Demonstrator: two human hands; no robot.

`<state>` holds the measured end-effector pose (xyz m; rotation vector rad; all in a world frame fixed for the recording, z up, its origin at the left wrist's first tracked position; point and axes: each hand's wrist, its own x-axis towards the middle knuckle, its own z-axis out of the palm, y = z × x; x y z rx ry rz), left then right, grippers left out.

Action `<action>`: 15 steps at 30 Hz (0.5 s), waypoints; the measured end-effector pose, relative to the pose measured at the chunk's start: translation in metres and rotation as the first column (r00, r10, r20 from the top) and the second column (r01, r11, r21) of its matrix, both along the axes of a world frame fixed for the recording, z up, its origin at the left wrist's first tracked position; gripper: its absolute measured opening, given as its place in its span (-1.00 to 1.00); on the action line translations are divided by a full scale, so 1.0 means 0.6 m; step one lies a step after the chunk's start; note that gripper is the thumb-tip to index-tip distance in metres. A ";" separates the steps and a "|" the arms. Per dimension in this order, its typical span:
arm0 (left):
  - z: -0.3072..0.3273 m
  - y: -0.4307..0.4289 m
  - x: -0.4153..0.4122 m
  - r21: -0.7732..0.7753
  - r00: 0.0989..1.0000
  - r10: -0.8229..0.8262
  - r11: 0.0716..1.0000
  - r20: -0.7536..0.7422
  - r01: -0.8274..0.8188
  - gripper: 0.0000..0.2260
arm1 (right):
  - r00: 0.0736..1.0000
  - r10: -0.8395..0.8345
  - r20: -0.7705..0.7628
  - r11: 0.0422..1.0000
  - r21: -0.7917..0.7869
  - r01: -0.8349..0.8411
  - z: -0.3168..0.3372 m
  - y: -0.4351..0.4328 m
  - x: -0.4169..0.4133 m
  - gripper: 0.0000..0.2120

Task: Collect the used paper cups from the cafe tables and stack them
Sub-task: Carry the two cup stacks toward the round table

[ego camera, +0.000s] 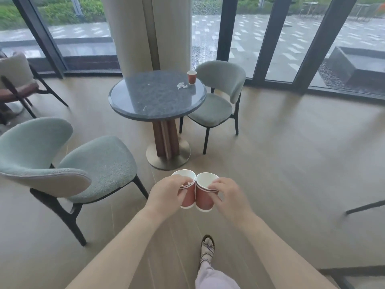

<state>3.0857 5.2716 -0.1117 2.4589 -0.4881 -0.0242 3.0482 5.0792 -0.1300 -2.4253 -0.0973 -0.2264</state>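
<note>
**Near to far, all places taken from the round surface [156, 97].**

Nearest you, well short of the surface, your sandalled foot [207, 247] stands on the wooden floor [291, 163]. Between that foot and the surface's pedestal base, your two hands meet in the air.

Your left hand [166, 193] holds the left cup [188, 198], a red paper cup with a white rim. Its fingers [183, 183] are curled round the cup's rim and upper wall. Your right hand [229, 196] holds the right cup [204, 198], of the same kind, with its fingers [214, 186] pinched on the rim. The two cups are mouths up, side by side, and their walls touch. Neither sits inside the other.

To the left of the surface, on its near side, stands a pale green chair [98, 163].

On the surface itself, close to its far right edge, the third cup [191, 77] stands upright. A crumpled napkin [182, 85] lies just beside it on the left. A second green chair [216, 97] stands close against the surface's right side.

Behind the surface rises a pale column [145, 32], and beyond it are dark-framed windows [250, 38].
</note>
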 end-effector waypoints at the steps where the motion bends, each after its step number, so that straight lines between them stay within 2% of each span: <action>1: 0.000 -0.011 0.042 -0.003 1.000 0.002 1.000 0.003 -0.002 -0.72 | 1.000 0.003 0.006 1.000 -0.004 -0.003 0.001 -0.012 0.043 -0.87; 9: 0.023 -0.118 0.355 -0.009 1.000 -0.008 1.000 0.011 0.008 -0.71 | 1.000 0.024 0.008 0.999 -0.028 -0.023 0.027 -0.126 0.363 -0.84; 15: 0.008 -0.151 0.502 -0.012 1.000 0.013 1.000 -0.008 -0.013 -0.70 | 0.999 0.043 -0.013 0.998 -0.050 -0.044 0.022 -0.167 0.521 -0.85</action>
